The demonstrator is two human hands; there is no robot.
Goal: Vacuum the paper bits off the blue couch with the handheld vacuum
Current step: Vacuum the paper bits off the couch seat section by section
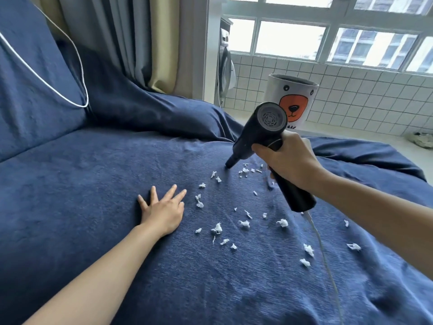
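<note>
**Dozens of paper bits on the couch, nozzle down at the far edge**

Dozens of white paper bits [218, 228] lie scattered across the seat of the blue couch [93, 207], and that's where the action is. Nearest the camera, a few larger scraps sit at the lower right, close to a white cord [322, 249] that trails off the butt of the handheld vacuum [262, 134] and runs down across the fabric. Left hand [164, 211] is flat on the cushion, fingers [153, 192] straight and spread, gripping nothing, just pressing on the cover beside the left edge of the scatter. Right hand [284, 160] comes in from the right, fingers wrapped round the vacuum's black handle, holding it tilted. The narrow nozzle tip points down and left and meets the fabric at the far side of the mess, just beside a tight cluster of tiny bits. The round vented back of the vacuum faces up towards the camera. Further back, the blue cover bunches into folds over the couch arm. Another white cable [77, 66] loops down the backrest on the left. Beyond the couch, a white bin [302, 95] with an orange bear face stands on the floor against a white tiled wall [375, 97], under a bright window [293, 38], with curtains [140, 43] hanging on the left.
</note>
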